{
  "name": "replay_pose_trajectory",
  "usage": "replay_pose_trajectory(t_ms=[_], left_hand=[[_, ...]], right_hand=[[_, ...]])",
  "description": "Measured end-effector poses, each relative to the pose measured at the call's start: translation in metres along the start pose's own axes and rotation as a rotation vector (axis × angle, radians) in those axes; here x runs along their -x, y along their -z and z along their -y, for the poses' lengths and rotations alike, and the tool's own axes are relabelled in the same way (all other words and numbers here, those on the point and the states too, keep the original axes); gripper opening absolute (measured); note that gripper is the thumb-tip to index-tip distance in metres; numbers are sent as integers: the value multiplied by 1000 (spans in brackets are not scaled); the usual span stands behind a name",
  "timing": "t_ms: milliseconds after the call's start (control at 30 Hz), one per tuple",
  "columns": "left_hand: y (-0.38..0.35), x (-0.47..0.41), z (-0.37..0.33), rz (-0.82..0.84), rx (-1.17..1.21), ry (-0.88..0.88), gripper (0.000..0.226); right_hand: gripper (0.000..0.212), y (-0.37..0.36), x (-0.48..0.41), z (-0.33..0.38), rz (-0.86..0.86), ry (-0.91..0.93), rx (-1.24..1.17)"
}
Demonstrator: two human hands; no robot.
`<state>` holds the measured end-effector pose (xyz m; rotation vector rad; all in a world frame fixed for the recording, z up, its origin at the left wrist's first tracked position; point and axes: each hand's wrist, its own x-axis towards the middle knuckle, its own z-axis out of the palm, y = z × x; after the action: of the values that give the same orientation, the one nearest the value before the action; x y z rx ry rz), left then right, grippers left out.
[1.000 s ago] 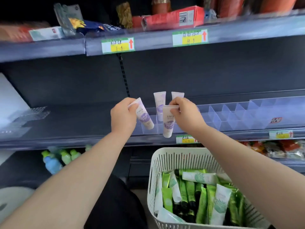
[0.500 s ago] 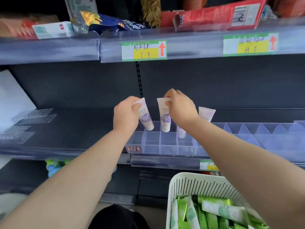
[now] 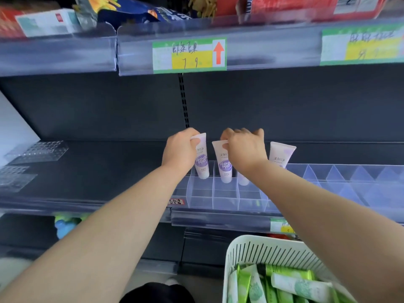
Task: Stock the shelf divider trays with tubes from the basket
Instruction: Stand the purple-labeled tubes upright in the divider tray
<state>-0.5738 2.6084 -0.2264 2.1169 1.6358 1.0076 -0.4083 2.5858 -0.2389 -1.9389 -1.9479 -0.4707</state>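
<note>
Dark shelf point(image 3: 109, 171), clear divider tray point(image 3: 225, 197) | left hand point(image 3: 179, 154) pinching purple tube point(image 3: 202, 162), cap down at tray's rear row | right hand point(image 3: 244, 152) pinching second purple tube point(image 3: 224, 165) beside it | basket point(image 3: 262, 248) below, green tubes point(image 3: 301, 287).

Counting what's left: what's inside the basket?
Green and white-green tubes lie piled in the basket; the right arm covers its right side, and lower layers are hidden.
</note>
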Motion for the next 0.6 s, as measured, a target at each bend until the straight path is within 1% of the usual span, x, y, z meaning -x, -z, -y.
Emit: replay_pose_trajectory(t_ms=[100, 200, 333, 400, 500, 600], left_hand=[[-5, -6, -3, 57, -28, 3, 15], [-11, -9, -3, 108, -53, 16, 19], [-18, -12, -3, 108, -80, 33, 28], [-19, -12, -4, 110, -85, 25, 36], [-17, -10, -7, 75, -89, 21, 45], [-13, -6, -11, 39, -84, 9, 47]], right_hand=[[24, 2, -4, -2, 16, 17, 65], [36, 4, -6, -4, 61, 28, 72], [43, 4, -2, -7, 103, 28, 29], [45, 5, 0, -7, 101, 29, 12], [44, 8, 2, -9, 78, 32, 3], [43, 14, 6, -10, 63, 28, -4]])
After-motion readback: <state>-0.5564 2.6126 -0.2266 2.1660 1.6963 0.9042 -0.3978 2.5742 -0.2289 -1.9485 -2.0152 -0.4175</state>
